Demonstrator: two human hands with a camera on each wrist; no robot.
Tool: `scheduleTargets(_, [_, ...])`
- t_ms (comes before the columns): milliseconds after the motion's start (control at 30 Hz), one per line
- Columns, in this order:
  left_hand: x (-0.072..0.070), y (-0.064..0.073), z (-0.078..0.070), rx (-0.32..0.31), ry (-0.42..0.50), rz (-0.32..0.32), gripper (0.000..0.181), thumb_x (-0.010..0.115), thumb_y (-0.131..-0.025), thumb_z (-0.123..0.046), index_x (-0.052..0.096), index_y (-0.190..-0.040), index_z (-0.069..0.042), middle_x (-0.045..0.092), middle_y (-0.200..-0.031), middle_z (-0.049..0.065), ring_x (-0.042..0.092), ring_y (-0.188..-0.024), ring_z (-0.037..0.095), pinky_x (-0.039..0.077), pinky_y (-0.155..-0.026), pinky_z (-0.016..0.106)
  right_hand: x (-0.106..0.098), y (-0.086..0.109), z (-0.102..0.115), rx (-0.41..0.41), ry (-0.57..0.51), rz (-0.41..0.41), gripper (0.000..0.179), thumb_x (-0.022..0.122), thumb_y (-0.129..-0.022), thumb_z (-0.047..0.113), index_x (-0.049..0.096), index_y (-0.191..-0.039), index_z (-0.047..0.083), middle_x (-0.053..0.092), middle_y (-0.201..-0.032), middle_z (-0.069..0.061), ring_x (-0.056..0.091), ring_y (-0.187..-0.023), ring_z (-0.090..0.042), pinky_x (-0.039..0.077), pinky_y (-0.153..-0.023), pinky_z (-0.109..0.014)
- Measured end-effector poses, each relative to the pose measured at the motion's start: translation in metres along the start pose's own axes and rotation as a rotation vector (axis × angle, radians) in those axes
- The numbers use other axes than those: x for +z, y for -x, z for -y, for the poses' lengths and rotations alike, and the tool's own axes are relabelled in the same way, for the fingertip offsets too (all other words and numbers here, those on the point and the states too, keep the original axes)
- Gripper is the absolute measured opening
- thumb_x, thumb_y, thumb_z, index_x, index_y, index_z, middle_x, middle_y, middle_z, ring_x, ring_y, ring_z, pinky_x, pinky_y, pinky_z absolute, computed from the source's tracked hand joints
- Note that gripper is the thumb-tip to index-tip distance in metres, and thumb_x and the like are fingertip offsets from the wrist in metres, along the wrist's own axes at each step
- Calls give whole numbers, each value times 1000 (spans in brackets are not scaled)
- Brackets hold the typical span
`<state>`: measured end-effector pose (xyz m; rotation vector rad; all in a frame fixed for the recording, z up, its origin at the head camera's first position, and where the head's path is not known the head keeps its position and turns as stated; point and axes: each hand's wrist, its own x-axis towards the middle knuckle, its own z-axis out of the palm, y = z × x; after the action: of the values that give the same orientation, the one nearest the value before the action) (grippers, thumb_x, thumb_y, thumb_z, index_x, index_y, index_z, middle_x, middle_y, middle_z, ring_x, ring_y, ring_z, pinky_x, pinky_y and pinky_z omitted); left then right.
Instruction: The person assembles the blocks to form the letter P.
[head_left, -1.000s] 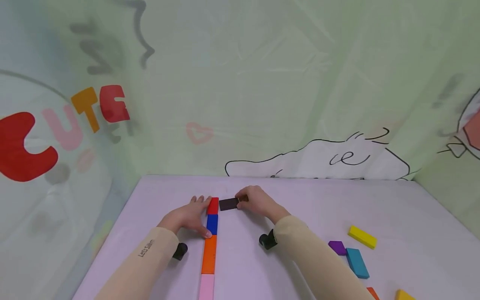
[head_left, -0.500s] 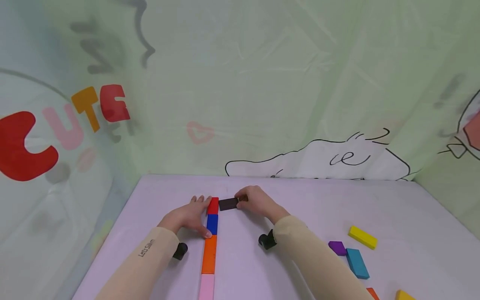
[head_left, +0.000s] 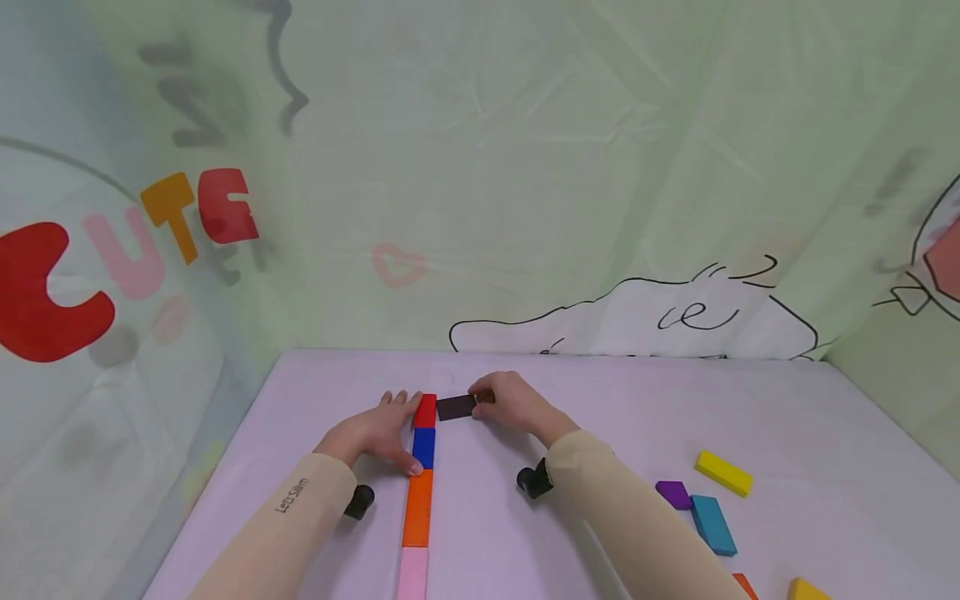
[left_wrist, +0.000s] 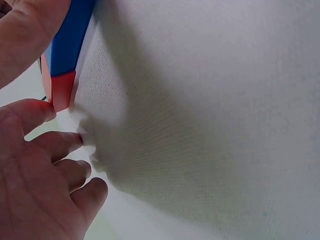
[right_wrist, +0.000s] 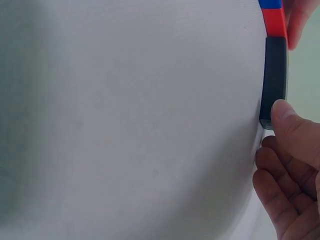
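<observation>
In the head view, a row of flat blocks runs away from me: pink (head_left: 413,573), orange (head_left: 417,508), blue (head_left: 424,448) and red (head_left: 426,411) at the far end. My left hand (head_left: 369,435) lies along the row's left side with fingers spread. Its thumb rests where blue meets orange, and its index fingertip touches the far end of the red block (left_wrist: 62,91). My right hand (head_left: 517,407) pinches the right end of a black block (head_left: 455,407) between thumb and fingers. The black block (right_wrist: 274,75) lies crosswise, its left end right at the red block's side.
Loose blocks lie at the right: yellow (head_left: 723,473), purple (head_left: 673,495), teal (head_left: 713,525), with an orange one (head_left: 745,586) and another yellow one (head_left: 807,590) at the lower frame edge. A printed cloth wall (head_left: 525,208) rises behind the pale tabletop (head_left: 637,408).
The black block has edged very slightly left toward the red block with my right hand. My left hand and the row stay in place.
</observation>
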<state>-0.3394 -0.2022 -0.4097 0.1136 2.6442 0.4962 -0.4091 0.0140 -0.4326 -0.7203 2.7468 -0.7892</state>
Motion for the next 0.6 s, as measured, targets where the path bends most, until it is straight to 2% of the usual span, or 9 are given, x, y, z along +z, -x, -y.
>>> scheduleTargets(367, [0, 3, -5, 7, 7, -5, 110, 91, -76, -27, 26, -163, -13, 21, -170, 19, 11, -158, 43, 28, -119, 70, -6, 8, -2, 28, -2, 14, 38, 77, -90, 8, 70, -127, 2, 73, -105, -8, 64, -96, -19, 56, -98, -39])
scheduleTargets(600, [0, 2, -1, 20, 15, -6, 108, 90, -77, -26, 26, -163, -10, 21, -169, 21, 11, -158, 44, 27, -119, 70, -16, 20, -12, -4, 20, 14, 36, 78, -89, 6, 71, -123, -1, 74, -105, -10, 65, -95, -18, 57, -94, -38])
